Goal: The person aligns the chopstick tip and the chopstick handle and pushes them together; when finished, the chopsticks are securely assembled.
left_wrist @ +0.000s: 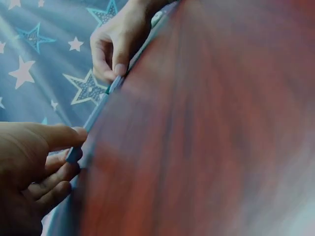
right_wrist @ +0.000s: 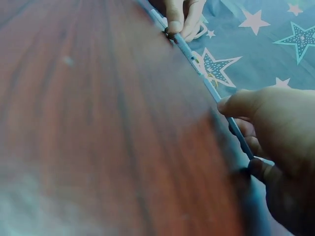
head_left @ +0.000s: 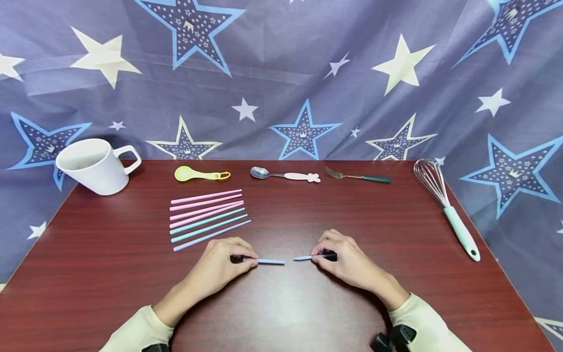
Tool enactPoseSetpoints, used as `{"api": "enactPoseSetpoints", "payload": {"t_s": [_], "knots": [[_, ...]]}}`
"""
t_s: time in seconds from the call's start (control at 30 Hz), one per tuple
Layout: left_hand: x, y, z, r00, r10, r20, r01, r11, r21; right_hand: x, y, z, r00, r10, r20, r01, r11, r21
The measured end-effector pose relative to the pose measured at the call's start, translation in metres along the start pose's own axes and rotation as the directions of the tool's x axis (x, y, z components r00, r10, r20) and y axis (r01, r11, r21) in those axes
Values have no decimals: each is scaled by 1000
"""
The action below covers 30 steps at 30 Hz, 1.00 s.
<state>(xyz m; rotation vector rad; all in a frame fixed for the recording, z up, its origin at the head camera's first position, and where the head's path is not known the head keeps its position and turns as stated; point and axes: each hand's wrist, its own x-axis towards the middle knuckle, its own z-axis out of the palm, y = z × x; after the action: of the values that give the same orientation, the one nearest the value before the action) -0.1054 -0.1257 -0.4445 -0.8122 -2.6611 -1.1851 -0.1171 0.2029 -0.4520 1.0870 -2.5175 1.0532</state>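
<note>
My left hand (head_left: pixel 224 261) pinches a pale blue straw (head_left: pixel 271 262) between thumb and fingertips, low over the table's middle. Facing it, my right hand (head_left: pixel 349 261) pinches a second pale blue straw (head_left: pixel 302 258), whose free end looks narrower. In the head view a short gap separates the two straw ends, which point at each other roughly in line. Part of each straw is hidden behind the fingers. Beyond the left hand lie several pink straws (head_left: pixel 205 196), teal straws (head_left: pixel 208 225) and one blue straw (head_left: pixel 212 235), side by side.
Along the back edge stand a white mug (head_left: pixel 98 168), a yellow measuring spoon (head_left: pixel 198 174), a spoon with a white handle (head_left: pixel 286 176) and a green-handled fork (head_left: pixel 358 177). A whisk (head_left: pixel 448 210) lies along the right edge. Star-patterned cloth (head_left: pixel 281 73) hangs behind the table (head_left: pixel 281 313).
</note>
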Motion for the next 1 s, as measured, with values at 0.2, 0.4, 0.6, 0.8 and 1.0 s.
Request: {"api": "enactPoseSetpoints", "payload": {"t_s": [0.2,0.4,0.6,0.8,1.0], "knots": [[7,3,-16,997,3,-71,1,999,48,5,-5,-16,998,55,-26,-55,998,7],[15,9,-26,991,25,-133,-15,997,74,16,-9,-26,995,76,-60,-76,997,-3],[25,16,-29,981,58,-188,-43,996,80,29,-13,-29,991,29,-131,-25,999,30],[33,22,-28,974,81,-213,-64,994,87,38,-20,-33,987,52,-149,-43,997,63],[34,25,-27,968,97,-233,-78,993,89,42,-21,-28,984,27,-177,-16,998,66]]}}
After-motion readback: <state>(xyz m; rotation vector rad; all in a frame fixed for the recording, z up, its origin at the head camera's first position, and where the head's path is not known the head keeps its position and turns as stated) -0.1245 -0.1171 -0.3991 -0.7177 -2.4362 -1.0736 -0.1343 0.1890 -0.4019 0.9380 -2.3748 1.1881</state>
